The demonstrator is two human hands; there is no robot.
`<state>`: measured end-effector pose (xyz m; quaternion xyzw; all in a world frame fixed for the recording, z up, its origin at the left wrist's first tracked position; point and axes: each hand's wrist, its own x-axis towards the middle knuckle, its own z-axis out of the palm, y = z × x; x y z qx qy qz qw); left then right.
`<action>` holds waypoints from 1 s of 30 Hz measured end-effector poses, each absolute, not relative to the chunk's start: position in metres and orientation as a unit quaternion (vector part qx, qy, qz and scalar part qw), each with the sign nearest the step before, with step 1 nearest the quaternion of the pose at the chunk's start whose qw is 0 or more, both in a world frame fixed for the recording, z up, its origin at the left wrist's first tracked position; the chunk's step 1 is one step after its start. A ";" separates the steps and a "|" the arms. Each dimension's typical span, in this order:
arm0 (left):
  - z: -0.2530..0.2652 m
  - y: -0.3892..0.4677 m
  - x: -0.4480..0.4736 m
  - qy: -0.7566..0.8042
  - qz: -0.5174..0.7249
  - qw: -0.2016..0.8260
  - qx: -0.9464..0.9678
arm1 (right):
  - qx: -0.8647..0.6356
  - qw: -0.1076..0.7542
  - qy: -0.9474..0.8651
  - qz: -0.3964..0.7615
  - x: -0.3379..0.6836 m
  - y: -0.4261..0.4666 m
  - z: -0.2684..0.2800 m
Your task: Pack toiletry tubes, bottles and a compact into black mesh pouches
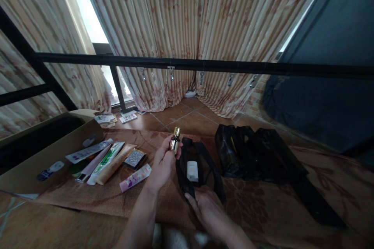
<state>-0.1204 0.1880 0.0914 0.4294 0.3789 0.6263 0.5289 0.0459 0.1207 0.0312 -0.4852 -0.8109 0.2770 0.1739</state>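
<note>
Held upright in my left hand (164, 159) is a small gold bottle (175, 141), its fingers closed around the lower part. My right hand (206, 204) grips the near edge of a black mesh pouch (217, 184), thumb outside and the other fingers out of sight inside. Within the pouch lies a white tube or packet (192, 171). Left of my left hand are a pink tube (135, 177) and a glittery silver compact (134, 158). Beyond them several tubes lie side by side, among them a green-and-white tube (106, 161) and a tan tube (115, 163).
A cardboard box (67, 151) stands at the left with a dark object inside. On the right sits a black bag (257, 153) with a long flap. All rest on a brown patterned cloth (245, 206). A black metal rail (187, 63) crosses before the curtains (169, 15).
</note>
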 end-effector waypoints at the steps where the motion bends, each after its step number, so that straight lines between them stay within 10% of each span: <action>1: 0.091 0.188 -0.120 0.378 0.628 0.529 0.428 | -0.488 0.173 -0.810 0.276 0.046 0.121 0.031; 30: 0.094 0.186 -0.120 0.390 0.637 0.482 0.457 | -0.493 0.164 -0.811 0.269 0.046 0.120 0.035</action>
